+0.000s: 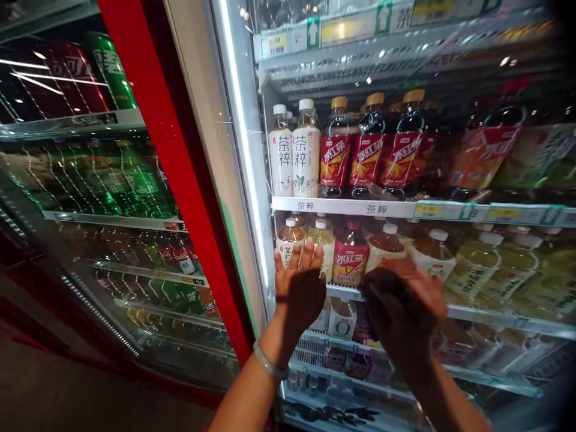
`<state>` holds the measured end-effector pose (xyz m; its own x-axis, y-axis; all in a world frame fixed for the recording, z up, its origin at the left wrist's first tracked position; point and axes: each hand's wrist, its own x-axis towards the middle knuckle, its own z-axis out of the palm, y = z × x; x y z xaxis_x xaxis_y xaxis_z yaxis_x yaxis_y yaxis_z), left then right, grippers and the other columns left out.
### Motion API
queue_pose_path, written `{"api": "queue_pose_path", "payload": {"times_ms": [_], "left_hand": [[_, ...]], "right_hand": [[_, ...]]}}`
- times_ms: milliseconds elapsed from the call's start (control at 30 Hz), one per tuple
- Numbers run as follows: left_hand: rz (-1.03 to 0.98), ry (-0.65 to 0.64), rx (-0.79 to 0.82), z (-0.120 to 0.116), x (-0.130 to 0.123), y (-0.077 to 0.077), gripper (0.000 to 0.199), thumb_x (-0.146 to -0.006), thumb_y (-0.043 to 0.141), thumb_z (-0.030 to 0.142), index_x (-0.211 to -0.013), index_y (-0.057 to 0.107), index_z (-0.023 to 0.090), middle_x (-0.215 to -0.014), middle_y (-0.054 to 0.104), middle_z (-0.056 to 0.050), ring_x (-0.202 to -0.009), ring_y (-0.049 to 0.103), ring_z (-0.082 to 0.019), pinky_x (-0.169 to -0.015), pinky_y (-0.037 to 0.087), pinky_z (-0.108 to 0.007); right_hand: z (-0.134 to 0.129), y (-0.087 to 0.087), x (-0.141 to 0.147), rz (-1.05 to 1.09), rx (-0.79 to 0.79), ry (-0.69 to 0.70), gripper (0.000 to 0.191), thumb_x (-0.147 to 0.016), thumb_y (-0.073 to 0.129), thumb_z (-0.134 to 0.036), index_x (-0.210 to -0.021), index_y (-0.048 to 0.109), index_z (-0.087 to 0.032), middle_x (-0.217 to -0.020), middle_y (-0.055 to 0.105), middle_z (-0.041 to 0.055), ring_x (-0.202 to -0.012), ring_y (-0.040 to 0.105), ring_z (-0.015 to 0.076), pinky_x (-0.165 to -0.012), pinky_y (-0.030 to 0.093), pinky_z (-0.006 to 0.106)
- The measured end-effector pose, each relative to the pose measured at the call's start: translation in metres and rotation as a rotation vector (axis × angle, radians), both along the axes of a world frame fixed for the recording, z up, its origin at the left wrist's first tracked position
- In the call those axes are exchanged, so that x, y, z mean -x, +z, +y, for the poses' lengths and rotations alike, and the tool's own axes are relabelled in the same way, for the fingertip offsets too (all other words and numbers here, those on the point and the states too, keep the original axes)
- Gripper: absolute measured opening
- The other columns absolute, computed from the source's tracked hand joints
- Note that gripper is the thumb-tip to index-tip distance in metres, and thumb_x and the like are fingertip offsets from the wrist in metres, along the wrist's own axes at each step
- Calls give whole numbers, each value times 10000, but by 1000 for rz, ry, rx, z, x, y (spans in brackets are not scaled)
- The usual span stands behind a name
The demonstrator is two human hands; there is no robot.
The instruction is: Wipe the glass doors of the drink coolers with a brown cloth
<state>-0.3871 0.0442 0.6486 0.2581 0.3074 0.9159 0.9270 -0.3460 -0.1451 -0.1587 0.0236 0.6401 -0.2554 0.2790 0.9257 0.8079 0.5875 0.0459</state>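
My left hand, with a pale bracelet at the wrist, reaches up with its fingers stretched in front of two white-capped tea bottles, one amber and one yellowish. Whether its fingertips touch them I cannot tell. A red-labelled iced tea bottle stands between my two hands. On the right, my right hand is smeared by motion in front of a white-capped bottle. Its fingers do not show clearly, nor whether anything is in them.
Above runs a shelf edge with white bottles and dark red-labelled bottles. Lower shelves hold cartons and more drinks. A bright light strip and a red frame divide this cooler from another with green bottles.
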Motion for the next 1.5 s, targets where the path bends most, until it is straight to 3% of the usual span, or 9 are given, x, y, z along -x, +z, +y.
{"api": "queue_pose_path", "payload": {"times_ms": [67,167,300,533,767,1000,1200,1267,1500], "left_hand": [[9,21,5,-2,-5,6,697,-970,506,261,-1621,289,140,-1574,487,-164,-1525,389,-322,-1318,22,-574],[-16,10,-67,-3,-10,22,725,-974,495,221,-1644,220,174,-1579,482,-134,-1545,355,-269,-1329,-2,-509],[-73,-11,-167,1,-8,61,735,-1000,456,205,-1656,126,189,-1662,335,-107,-1608,133,-217,-1333,-15,-488],[-72,20,-154,2,-16,109,708,-1034,427,246,-1657,92,216,-1685,291,-80,-1609,148,-226,-1334,43,-520],[-84,-41,-191,3,-44,155,731,-1039,424,235,-1656,31,237,-1698,260,-76,-1602,190,-257,-1318,171,-570],[-48,-104,-188,6,-81,191,677,-1058,378,266,-1657,64,229,-1712,226,-60,-1612,148,-237,-1334,103,-562],[-106,-129,-226,6,-109,207,709,-1041,405,244,-1659,58,228,-1706,246,-89,-1605,178,-266,-1323,73,-602],[-108,-147,-230,5,-112,214,708,-1041,403,247,-1660,60,235,-1710,243,-79,-1609,164,-252,-1329,64,-579],[-94,-113,-200,5,-140,219,653,-1049,371,282,-1652,134,201,-1719,212,-65,-1616,130,-228,-1325,-16,-571]], "right_hand": [[0,8,21,8,-108,-33,439,-810,742,-191,-1186,661,-404,-1159,630,75,-1201,595,380,-1036,472,715],[6,51,42,-69,-252,-40,484,-842,706,-192,-1256,612,-422,-1280,581,79,-1339,522,361,-1140,445,677],[5,106,13,12,-301,-84,635,-851,706,-241,-1418,494,-430,-1422,453,112,-1428,434,409,-1201,364,710],[1,109,2,-139,-320,-59,509,-855,696,-230,-1333,571,-353,-1380,492,141,-1392,455,397,-1174,396,699],[11,202,-4,-1,-438,-121,398,-867,723,-257,-1251,626,-295,-1441,475,100,-1415,452,333,-1230,368,626],[4,175,-33,15,-446,-155,396,-866,703,-225,-1248,620,-289,-1427,458,115,-1415,442,347,-1190,404,643],[6,240,-66,0,-434,-218,417,-844,726,-242,-1245,630,-304,-1440,474,101,-1387,458,331,-1191,413,589],[1,246,-93,67,-414,-244,442,-818,746,-226,-1239,639,-310,-1429,478,99,-1363,478,341,-1155,441,580],[-2,198,-113,3,-463,-221,402,-851,720,-240,-1240,622,-271,-1421,445,129,-1398,437,361,-1175,408,621]]}}
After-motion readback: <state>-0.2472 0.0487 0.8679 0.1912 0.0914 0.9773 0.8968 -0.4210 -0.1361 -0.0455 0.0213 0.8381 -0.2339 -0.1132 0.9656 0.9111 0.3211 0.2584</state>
